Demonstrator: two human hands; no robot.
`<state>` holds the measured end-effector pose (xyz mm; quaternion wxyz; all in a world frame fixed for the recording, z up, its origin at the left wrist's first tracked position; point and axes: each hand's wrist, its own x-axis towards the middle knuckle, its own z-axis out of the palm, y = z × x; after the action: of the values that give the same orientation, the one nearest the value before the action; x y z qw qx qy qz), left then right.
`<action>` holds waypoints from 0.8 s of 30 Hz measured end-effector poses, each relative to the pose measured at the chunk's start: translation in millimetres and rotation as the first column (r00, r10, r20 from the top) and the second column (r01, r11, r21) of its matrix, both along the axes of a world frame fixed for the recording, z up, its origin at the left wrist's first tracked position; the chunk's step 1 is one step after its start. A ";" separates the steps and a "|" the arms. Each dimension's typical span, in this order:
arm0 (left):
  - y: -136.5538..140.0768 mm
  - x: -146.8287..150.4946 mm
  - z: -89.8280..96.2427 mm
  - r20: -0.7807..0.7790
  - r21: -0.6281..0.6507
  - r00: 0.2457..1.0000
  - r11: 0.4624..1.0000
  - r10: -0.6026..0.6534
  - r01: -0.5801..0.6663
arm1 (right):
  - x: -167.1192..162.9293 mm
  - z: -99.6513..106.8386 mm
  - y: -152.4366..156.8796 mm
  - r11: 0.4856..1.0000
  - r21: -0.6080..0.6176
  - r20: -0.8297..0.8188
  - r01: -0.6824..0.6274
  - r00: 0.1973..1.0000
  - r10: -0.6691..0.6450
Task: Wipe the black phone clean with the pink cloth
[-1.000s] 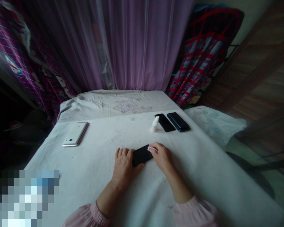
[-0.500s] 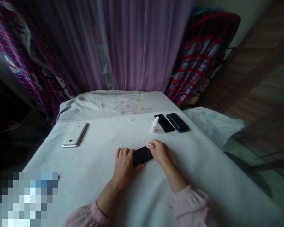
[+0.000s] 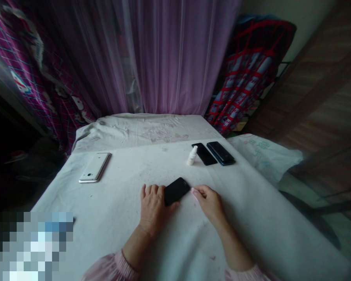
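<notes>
A black smartphone (image 3: 177, 191) lies at a slant on the white-covered table, its dark screen facing up. My left hand (image 3: 153, 205) grips its left end, thumb along the near edge and fingers at the far side. Just off the phone's right end, my right hand (image 3: 208, 201) pinches a small pinkish-white cloth (image 3: 195, 192) between thumb and fingers. Beyond the hands stands a small white spray bottle (image 3: 192, 155), upright on the table.
Behind the bottle lie a black phone (image 3: 204, 153) and a stack of dark phones (image 3: 221, 153). White phones (image 3: 95, 168) lie at the left. A purple curtain (image 3: 169, 58) hangs past the table, and a plastic bag (image 3: 260, 154) is at the right edge.
My right hand has moved right and toward me with the cloth, off the phone's screen, uncovering its right end. My left hand stays on the phone.
</notes>
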<state>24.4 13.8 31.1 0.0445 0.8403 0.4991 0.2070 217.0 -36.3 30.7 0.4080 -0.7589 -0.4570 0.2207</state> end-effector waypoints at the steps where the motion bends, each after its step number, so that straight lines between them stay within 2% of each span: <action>1: -0.5 -1.3 -0.3 0.004 0.016 1.000 1.000 -0.004 0.004 | 0.2 -2.3 0.7 0.999 0.034 -0.039 0.011 0.999 -0.009; 5: -5.9 -5.5 -4.0 0.016 0.098 0.998 0.993 -0.062 0.060 | -4.4 -10.5 8.7 0.995 0.098 -0.087 0.032 0.996 -0.024; 8: -12.3 -3.7 -4.5 0.028 0.089 0.991 0.987 -0.134 0.131 | -8.7 -12.0 19.4 0.995 0.102 -0.053 0.006 0.999 0.000; 13: -15.6 2.9 1.9 0.028 -0.007 0.944 0.944 -0.328 0.329 | -10.9 -3.3 37.6 0.995 0.024 0.033 -0.098 0.995 0.097; 21: -2.6 -3.4 -2.9 0.001 0.004 0.891 0.891 -0.455 0.455 | -21.4 7.5 51.0 0.973 -0.072 0.090 -0.218 0.970 0.224; 24: -3.6 -1.3 -7.0 -0.017 0.025 0.899 0.899 -0.437 0.437 | -22.9 9.6 49.3 0.969 -0.083 0.144 -0.231 0.960 0.241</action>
<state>23.1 10.2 24.0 0.0750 0.9325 0.2954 0.1940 194.1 13.0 40.3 0.3173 -0.7267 -0.5668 0.2238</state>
